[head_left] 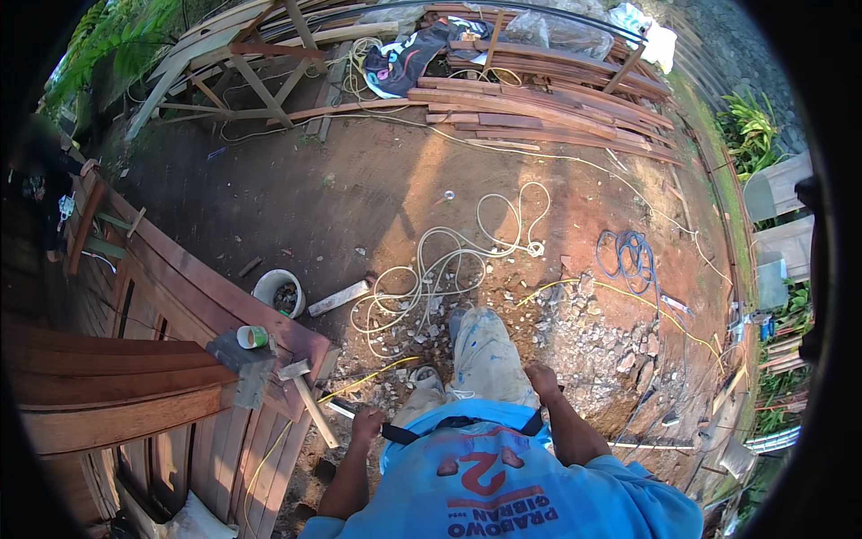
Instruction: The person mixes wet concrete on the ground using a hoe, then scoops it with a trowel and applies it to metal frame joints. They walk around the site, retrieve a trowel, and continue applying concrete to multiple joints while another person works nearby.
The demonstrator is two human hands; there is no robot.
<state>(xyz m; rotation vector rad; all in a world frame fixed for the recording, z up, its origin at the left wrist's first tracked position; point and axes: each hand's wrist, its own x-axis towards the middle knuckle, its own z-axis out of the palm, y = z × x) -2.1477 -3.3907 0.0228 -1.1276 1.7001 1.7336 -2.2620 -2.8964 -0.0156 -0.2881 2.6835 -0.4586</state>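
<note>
At the sides of the blue shirt, my left hand (366, 422) and my right hand (543, 384) have curled fingers beside the ends of a black strap (402, 433) at the waist; what they grip is too small to make out. My trousered legs (485, 355) point up the picture over rubble. Left of my left hand, a hammer (312, 406) with a pale handle rests on the reddish timber deck's corner, near a small green and white cup (253, 338) on a grey block (242, 370). A white bucket (285, 295) of debris stands on the ground beyond.
A co-worker (40, 180) is at the deck's far left. A coiled cream hose (431, 269), a blue hose (628, 260) and a yellow cable (664, 310) lie on dirt and rubble (620, 346). Stacked planks (548, 117), a wooden trestle (260, 72) and plastic sheeting stand or lie at the back.
</note>
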